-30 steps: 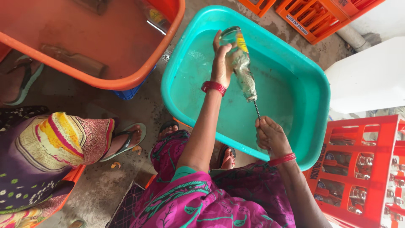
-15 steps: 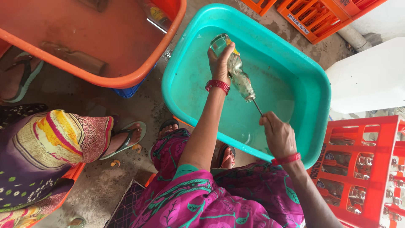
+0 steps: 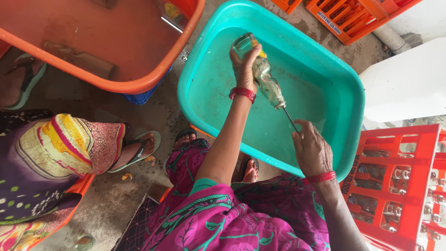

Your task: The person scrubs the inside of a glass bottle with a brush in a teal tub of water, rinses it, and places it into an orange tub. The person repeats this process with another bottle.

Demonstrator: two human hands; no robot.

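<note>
- Rough grey concrete floor (image 3: 111, 204) runs under everything, wet in patches, and the teal tub (image 3: 346, 116) sits on it as the fixed mark for the rest.
- Far to the left of the teal tub, a co-worker's patterned sleeve and wrap (image 3: 51, 158) show, with a sandalled foot (image 3: 139, 148) pointing toward the tub.
- Up and left of the teal tub, almost touching its rim, stands an orange tub (image 3: 153, 81) of murky water with bottles sunk in it.
- Over the middle of the teal tub, the left hand (image 3: 244, 69) wraps closed around the thick lower body of a clear glass bottle (image 3: 267, 81), base up, neck slanting down toward the water.
- That bottle looks wet and soapy, so I judge it slippery, stiff and breakable; the wide body gives the surest hold, not the thin neck.
- A thin wire brush stem (image 3: 290, 118) runs out of the bottle's mouth, light and likely a bit springy.
- At the teal tub's near rim, the right hand (image 3: 311, 151) is closed on the stem's lower end.
- Right of the teal tub stands a red crate (image 3: 399, 186) with clear bottles in its cells, and a white container (image 3: 409, 83) above it.
</note>
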